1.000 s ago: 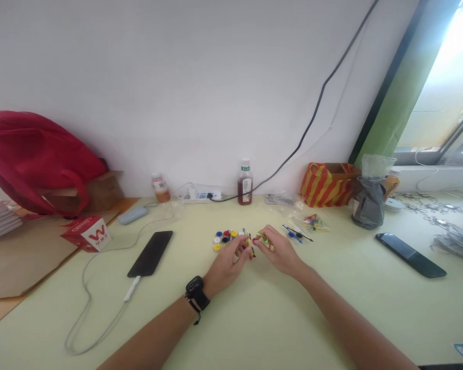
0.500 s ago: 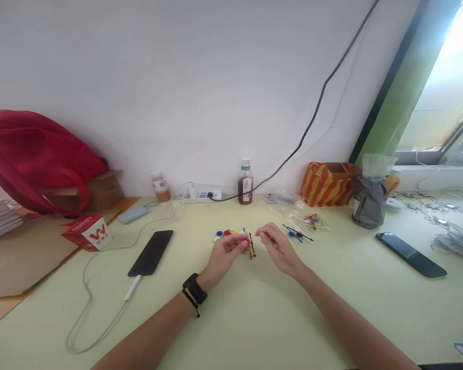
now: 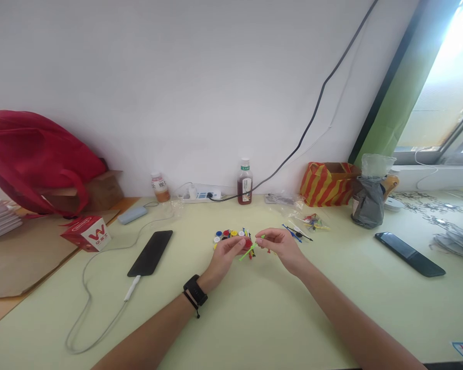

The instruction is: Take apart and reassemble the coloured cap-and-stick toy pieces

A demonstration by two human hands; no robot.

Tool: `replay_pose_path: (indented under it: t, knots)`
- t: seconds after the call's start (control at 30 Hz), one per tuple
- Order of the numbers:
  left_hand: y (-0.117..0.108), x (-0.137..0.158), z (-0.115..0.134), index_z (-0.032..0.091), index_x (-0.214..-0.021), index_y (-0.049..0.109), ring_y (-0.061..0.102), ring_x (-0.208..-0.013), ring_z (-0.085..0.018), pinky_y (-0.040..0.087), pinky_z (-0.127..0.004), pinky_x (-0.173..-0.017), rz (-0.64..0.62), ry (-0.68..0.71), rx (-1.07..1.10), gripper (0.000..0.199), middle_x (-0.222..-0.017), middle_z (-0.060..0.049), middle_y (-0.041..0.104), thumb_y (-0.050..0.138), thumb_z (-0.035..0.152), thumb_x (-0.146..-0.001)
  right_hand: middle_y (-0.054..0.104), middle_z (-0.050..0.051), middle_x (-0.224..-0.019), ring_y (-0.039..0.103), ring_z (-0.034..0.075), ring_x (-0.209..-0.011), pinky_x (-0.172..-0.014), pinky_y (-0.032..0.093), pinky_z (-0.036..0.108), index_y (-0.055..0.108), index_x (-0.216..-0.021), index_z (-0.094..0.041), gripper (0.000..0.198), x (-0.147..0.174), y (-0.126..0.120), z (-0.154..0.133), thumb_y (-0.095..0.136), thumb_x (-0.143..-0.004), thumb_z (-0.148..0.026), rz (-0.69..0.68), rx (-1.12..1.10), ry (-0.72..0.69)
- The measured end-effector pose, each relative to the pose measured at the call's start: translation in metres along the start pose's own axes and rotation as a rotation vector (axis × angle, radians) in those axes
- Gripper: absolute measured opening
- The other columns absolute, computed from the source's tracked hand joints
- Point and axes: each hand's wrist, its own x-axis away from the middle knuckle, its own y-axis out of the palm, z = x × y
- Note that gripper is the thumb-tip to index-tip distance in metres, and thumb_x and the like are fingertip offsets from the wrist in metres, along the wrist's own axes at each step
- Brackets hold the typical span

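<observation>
Between the thumb and fingers of my left hand (image 3: 227,254) is a small red plastic disc (image 3: 248,243). My right hand (image 3: 284,248) pinches a thin bright green plastic arrow (image 3: 247,254), slanted down to the left and passing close to the disc. Whether arrow and disc touch, I cannot tell. Just behind my left hand lie several small round discs, among them a blue disc (image 3: 218,234) and a yellow disc (image 3: 234,233), partly hidden by the fingers. Loose coloured arrows lie between the hands. Beyond my right hand are blue and black arrows (image 3: 303,235) with round centres.
A plastic bag of coloured pieces (image 3: 315,222) lies farther right. On the left are a charging phone (image 3: 150,253), its looping cable and a red box (image 3: 87,233). A drink bottle (image 3: 245,182) and a power strip (image 3: 204,193) stand by the wall. At right lies a dark phone-like device (image 3: 409,255).
The green arrow now shows clearly in my right hand, which has turned and come slightly nearer my left. The red disc stays in my left hand.
</observation>
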Motion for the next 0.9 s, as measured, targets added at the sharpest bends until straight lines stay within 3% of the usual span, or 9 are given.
replay_pose_path:
  t: [0.23, 0.43, 0.57, 0.7, 0.8, 0.9]
  knots:
    - [0.007, 0.004, 0.001, 0.016, -0.106, 0.077, 0.075, -0.085, -0.024, 0.062, -0.043, -0.087, -0.065, 0.079, -0.056, 0.035, -0.098, -0.01, 0.079, 0.084, 0.036, -0.078, 0.075, 0.005, -0.082, 0.063, 0.018, -0.075, -0.071, 0.05, 0.032, 0.079, -0.087, -0.02, 0.027, -0.002, 0.005, 0.005, 0.082, -0.076, -0.045, -0.033, 0.044, -0.092]
    - [0.003, 0.003, -0.001, 0.016, -0.098, 0.078, 0.075, -0.086, -0.023, 0.062, -0.037, -0.086, 0.045, 0.193, -0.207, 0.028, -0.098, -0.009, 0.078, 0.085, 0.033, -0.077, 0.072, 0.004, -0.082, 0.061, 0.017, -0.074, -0.068, 0.048, 0.03, 0.076, -0.087, -0.019, 0.028, -0.003, 0.002, 0.004, 0.079, -0.079, -0.045, -0.088, 0.077, -0.109]
    - [0.003, 0.004, 0.001, 0.018, -0.1, 0.078, 0.075, -0.083, -0.022, 0.062, -0.036, -0.084, 0.032, 0.237, -0.276, 0.026, -0.097, -0.008, 0.079, 0.083, 0.033, -0.08, 0.069, 0.003, -0.081, 0.057, 0.015, -0.07, -0.064, 0.046, 0.029, 0.075, -0.088, -0.019, 0.027, -0.001, 0.002, 0.001, 0.079, -0.079, -0.044, -0.114, 0.054, -0.101]
    - [0.002, 0.003, -0.001, 0.018, -0.101, 0.078, 0.075, -0.093, -0.024, 0.061, -0.037, -0.09, 0.044, 0.22, -0.291, 0.026, -0.102, -0.009, 0.079, 0.079, 0.036, -0.083, 0.064, 0.001, -0.073, 0.054, 0.014, -0.066, -0.063, 0.044, 0.029, 0.075, -0.092, -0.019, 0.025, -0.002, -0.005, -0.001, 0.076, -0.082, -0.042, -0.14, 0.017, -0.084]
    - [0.0, 0.0, -0.004, 0.016, -0.099, 0.078, 0.074, -0.096, -0.025, 0.061, -0.036, -0.088, 0.086, 0.191, -0.268, 0.027, -0.103, -0.011, 0.079, 0.074, 0.04, -0.087, 0.065, 0.001, -0.074, 0.057, 0.016, -0.068, -0.067, 0.047, 0.031, 0.072, -0.096, -0.02, 0.026, -0.01, -0.023, 0.004, 0.074, -0.082, -0.042, -0.001, -0.012, -0.102]
    - [-0.002, -0.002, -0.008, 0.016, -0.101, 0.077, 0.075, -0.095, -0.024, 0.061, -0.037, -0.09, 0.116, 0.177, -0.253, 0.029, -0.104, -0.011, 0.079, 0.077, 0.039, -0.084, 0.068, 0.004, -0.078, 0.058, 0.018, -0.067, -0.068, 0.047, 0.033, 0.07, -0.094, -0.02, 0.023, -0.021, -0.046, 0.015, 0.068, -0.084, -0.04, 0.302, 0.258, -0.172]
